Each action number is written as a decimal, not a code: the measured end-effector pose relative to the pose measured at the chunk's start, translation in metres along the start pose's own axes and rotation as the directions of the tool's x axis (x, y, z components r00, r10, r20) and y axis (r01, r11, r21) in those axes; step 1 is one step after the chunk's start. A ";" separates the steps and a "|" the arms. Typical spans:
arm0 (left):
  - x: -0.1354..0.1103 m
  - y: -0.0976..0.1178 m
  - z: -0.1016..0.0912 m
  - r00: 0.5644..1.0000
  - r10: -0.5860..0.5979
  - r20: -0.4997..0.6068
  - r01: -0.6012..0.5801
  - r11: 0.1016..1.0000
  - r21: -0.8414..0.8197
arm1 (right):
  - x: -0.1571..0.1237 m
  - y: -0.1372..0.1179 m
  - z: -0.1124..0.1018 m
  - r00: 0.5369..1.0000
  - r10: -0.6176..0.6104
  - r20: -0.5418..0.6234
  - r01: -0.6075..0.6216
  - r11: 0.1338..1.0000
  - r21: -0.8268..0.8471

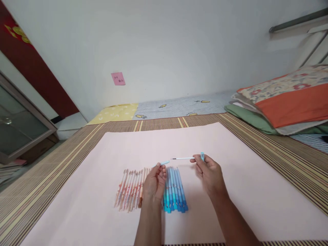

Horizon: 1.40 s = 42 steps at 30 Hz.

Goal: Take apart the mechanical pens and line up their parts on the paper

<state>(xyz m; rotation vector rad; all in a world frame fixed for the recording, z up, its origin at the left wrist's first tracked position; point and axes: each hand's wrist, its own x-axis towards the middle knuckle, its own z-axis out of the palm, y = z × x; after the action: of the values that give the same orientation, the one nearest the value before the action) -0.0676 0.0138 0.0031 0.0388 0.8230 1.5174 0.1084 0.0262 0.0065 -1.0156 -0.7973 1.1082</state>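
Observation:
Between the thumb and fingers of my left hand [157, 181] is a light blue pen barrel [164, 162], its end pointing right. My right hand [208, 172] pinches a thin white pen refill [183, 158] with a dark tip aimed left at the barrel, a small gap apart. A light blue pen piece [202, 156] sticks up from the same right fingers. Under and beside my left hand lie a row of blue pens [175, 189] and a row of pink and white pens [129, 189]. My left wrist hides part of both rows.
The pens rest on a pale pink sheet [246, 198] spread over a striped mat [77, 153]. Folded bedding [289, 102] is piled at the right. A white wall [166, 51] with a pink note [118, 78] stands behind, and a glass-fronted cabinet [20, 119] is at the left.

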 end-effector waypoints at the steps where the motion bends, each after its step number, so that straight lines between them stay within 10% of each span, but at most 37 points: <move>1: -0.001 -0.001 0.001 1.000 0.008 0.009 -0.008 1.000 0.009 | 0.000 0.001 0.001 1.000 0.013 0.010 -0.013 1.000 0.021; 19: -0.016 -0.012 0.012 0.938 0.113 0.327 -0.196 0.952 0.233 | -0.003 0.015 0.007 0.990 0.076 0.116 -0.071 0.996 -0.049; 42: -0.008 -0.020 0.009 0.912 0.248 0.326 -0.367 0.850 0.378 | -0.011 0.017 0.017 0.964 0.191 0.183 -0.189 0.982 -0.028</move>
<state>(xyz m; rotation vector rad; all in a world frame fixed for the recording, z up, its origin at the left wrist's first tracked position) -0.0443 0.0090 0.0034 0.7269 0.9517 1.5551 0.0847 0.0222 -0.0038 -1.0236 -0.8676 1.3799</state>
